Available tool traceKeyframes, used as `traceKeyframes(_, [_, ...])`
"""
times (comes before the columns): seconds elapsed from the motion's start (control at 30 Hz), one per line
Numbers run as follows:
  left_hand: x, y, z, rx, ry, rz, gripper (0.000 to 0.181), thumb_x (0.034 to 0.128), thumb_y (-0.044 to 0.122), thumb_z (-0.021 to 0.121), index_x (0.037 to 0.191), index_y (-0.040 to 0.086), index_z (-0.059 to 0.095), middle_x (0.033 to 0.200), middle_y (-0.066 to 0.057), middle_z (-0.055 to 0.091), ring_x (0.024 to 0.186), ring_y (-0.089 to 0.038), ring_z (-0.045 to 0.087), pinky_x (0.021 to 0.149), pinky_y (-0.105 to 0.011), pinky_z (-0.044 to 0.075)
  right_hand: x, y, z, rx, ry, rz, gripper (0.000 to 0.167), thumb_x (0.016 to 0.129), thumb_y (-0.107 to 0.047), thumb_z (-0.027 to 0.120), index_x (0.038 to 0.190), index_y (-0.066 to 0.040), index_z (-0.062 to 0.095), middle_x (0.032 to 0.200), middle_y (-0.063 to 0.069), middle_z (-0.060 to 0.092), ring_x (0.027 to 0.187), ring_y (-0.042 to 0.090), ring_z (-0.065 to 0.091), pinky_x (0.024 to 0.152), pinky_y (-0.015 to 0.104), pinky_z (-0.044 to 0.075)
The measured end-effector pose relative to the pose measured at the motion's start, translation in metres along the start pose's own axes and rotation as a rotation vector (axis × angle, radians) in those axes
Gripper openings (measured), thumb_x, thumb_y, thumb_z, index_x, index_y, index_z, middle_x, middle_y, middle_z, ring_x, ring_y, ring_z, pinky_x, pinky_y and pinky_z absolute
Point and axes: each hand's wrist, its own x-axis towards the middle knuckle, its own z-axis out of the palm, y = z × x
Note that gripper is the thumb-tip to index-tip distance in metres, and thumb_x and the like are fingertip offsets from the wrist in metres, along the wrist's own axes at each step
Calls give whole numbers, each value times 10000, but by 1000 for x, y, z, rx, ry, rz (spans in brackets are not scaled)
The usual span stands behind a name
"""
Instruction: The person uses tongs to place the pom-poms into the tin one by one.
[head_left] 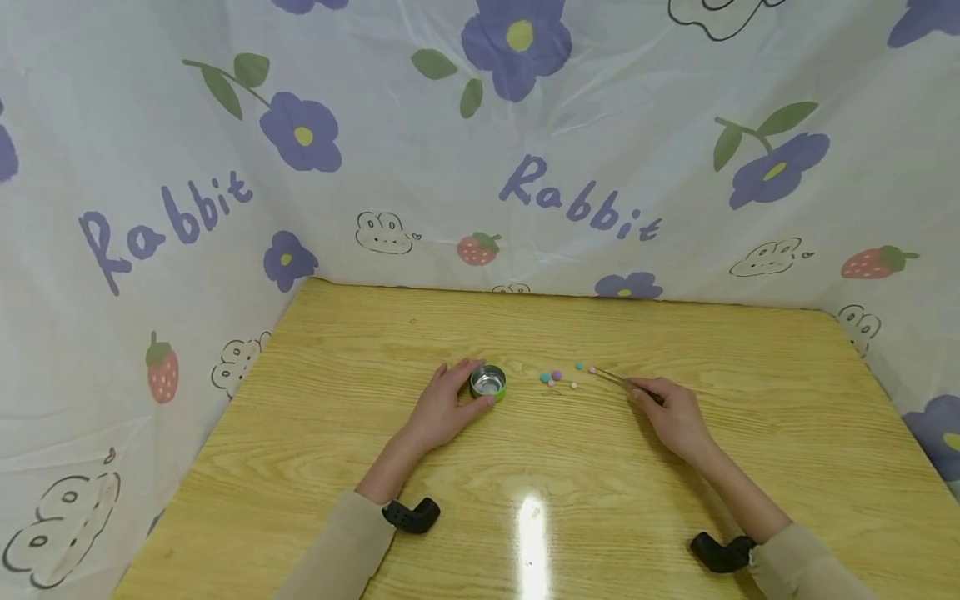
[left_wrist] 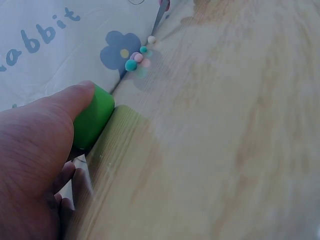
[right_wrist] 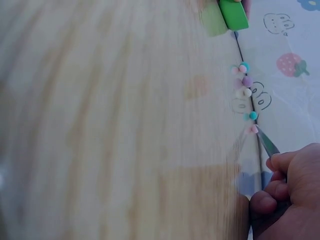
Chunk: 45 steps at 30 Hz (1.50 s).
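My left hand [head_left: 447, 406] grips a small round green tin [head_left: 490, 383], thumb on its near side and fingers around its far left. The tin stands upright, its silvery inside showing in the head view. In my right hand [head_left: 675, 417] is a pair of tweezers [head_left: 617, 379], pinched between thumb and fingers and pointing left. The tips meet a small pink ball [right_wrist: 255, 129] on the table; whether they grip it I cannot tell. Left of it lie a small teal ball [head_left: 579, 366], a white ball [head_left: 573, 385], a purple ball [head_left: 557, 376] and a larger teal ball [head_left: 545, 377].
Another pink ball [head_left: 551, 383] touches the teal and purple ones. The wooden table [head_left: 450, 533] reaches back to a white printed cloth [head_left: 420, 167] hanging behind and at the sides. Black wrist devices [head_left: 412, 515] sit at both cuffs.
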Motion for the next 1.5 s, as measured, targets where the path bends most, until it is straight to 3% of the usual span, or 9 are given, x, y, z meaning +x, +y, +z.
traceKeyframes(0.33, [1, -2, 1, 0, -3, -1, 667, 978, 354, 726, 1531, 70, 484, 1541, -158, 482, 1485, -315, 355, 1263, -481, 108, 0, 1, 1, -23, 16, -10, 273, 1028, -69, 631, 1260, 57, 701, 1086, 211, 713, 850, 255, 633, 625, 253, 482])
traceKeyframes(0.67, [1, 0, 1, 2, 2, -1, 661, 979, 347, 725, 1525, 60, 488, 1534, -166, 489, 1480, -324, 362, 1263, -481, 113, 1, 2, 3, -47, 45, -44, 249, 1003, -44, 658, 1222, 51, 726, 964, 159, 716, 679, 157, 503, 556, 254, 391])
traceKeyframes(0.9, [1, 1, 0, 6, -4, -2, 660, 982, 347, 723, 1525, 55, 487, 1533, -164, 490, 1483, -321, 358, 1263, -479, 114, 1, 1, 3, -28, 52, -20, 248, 1006, -62, 662, 1221, 40, 732, 854, 90, 671, 611, 134, 438, 520, 251, 358])
traceKeyframes(1.03, [1, 1, 0, -2, -1, 2, 657, 981, 342, 725, 1522, 54, 490, 1532, -167, 492, 1481, -324, 360, 1262, -486, 115, 1, -1, 2, -21, 46, -7, 255, 1012, -83, 660, 1228, 31, 731, 800, 60, 627, 586, 124, 425, 503, 250, 358])
traceKeyframes(1.23, [1, 0, 1, -5, 2, 4, 658, 978, 344, 727, 1522, 57, 492, 1530, -165, 494, 1481, -326, 361, 1262, -488, 114, 0, -3, -1, -19, 38, 7, 261, 1026, -91, 642, 1243, 28, 725, 853, 79, 661, 586, 122, 431, 499, 252, 364])
traceKeyframes(1.5, [1, -1, 1, -8, 5, 0, 655, 977, 349, 728, 1521, 66, 496, 1533, -156, 494, 1481, -320, 363, 1262, -488, 114, 2, -12, -2, -25, 24, -51, 255, 1017, -75, 648, 1238, 22, 730, 762, 38, 589, 576, 124, 395, 509, 263, 349])
